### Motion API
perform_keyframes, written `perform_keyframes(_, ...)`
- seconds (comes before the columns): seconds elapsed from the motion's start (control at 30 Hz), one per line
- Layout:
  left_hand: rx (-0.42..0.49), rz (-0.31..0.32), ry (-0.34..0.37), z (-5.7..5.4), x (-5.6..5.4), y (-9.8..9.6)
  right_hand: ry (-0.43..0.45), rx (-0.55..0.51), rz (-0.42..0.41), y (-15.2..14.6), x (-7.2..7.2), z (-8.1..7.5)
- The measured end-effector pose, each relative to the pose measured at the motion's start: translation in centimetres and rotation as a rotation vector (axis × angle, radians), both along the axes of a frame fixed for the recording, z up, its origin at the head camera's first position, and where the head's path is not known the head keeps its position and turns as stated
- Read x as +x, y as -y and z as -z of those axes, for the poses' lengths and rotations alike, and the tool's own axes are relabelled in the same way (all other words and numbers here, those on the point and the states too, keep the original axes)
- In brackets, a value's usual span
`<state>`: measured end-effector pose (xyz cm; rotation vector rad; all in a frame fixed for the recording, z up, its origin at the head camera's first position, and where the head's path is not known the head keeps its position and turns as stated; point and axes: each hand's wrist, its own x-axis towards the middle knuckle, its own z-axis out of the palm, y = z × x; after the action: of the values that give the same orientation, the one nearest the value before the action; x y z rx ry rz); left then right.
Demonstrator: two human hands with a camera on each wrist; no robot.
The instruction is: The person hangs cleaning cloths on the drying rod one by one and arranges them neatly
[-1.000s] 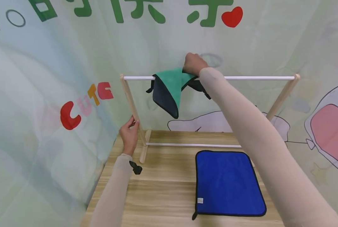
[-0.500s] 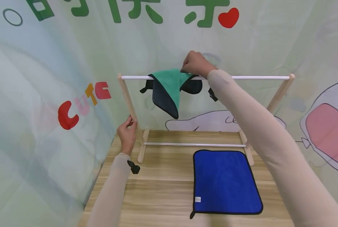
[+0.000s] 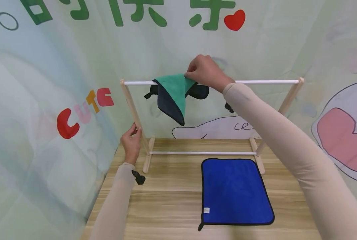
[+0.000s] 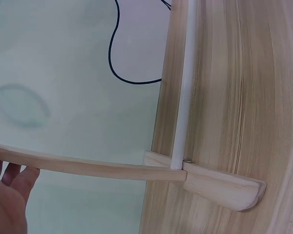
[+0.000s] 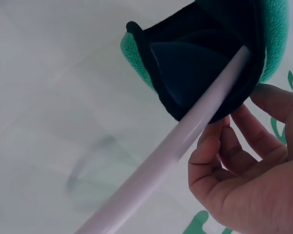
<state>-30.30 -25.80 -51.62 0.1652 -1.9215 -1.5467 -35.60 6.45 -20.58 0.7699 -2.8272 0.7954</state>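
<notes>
A green cloth (image 3: 172, 83) with a dark grey underside and black edging hangs crumpled over the white top bar (image 3: 268, 82) of a wooden rack, left of its middle. One grey corner points down in front. My right hand (image 3: 206, 71) pinches the cloth's upper edge at the bar. In the right wrist view, its fingers (image 5: 234, 146) are bent beside the bar, and folds of the cloth (image 5: 200, 73) wrap over it. My left hand (image 3: 131, 141) holds the rack's left post (image 3: 132, 106) partway down, with fingertips behind the wood in the left wrist view.
A blue cloth (image 3: 235, 191) with black edging lies flat on the wooden table (image 3: 166, 206), in front of the rack's right half. A white lower bar (image 3: 202, 153) joins the rack's feet. Printed fabric (image 3: 154, 50) hangs close behind and at the left.
The view has shifted slightly, so the scene sits further left. My right wrist has turned outward, and the fingers now show at the green cloth's edge. My left hand stays on the post.
</notes>
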Motion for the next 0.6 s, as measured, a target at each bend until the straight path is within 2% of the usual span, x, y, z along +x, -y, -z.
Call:
perform_keyframes(0.27, -0.002, -0.004, 0.017, 0.1, 0.0, 0.3, -0.134, -0.024, -0.032, -0.2, 1.8, 1.1)
perform_keyframes(0.4, -0.001, -0.010, 0.025, 0.2, 0.1, 0.6, -0.164, -0.040, -0.048, -0.2, 2.7, 1.9)
perform_keyframes(0.6, -0.011, -0.003, 0.027, 0.1, 0.0, 0.9, -0.182, -0.117, -0.075, -0.6, 3.5, 3.1)
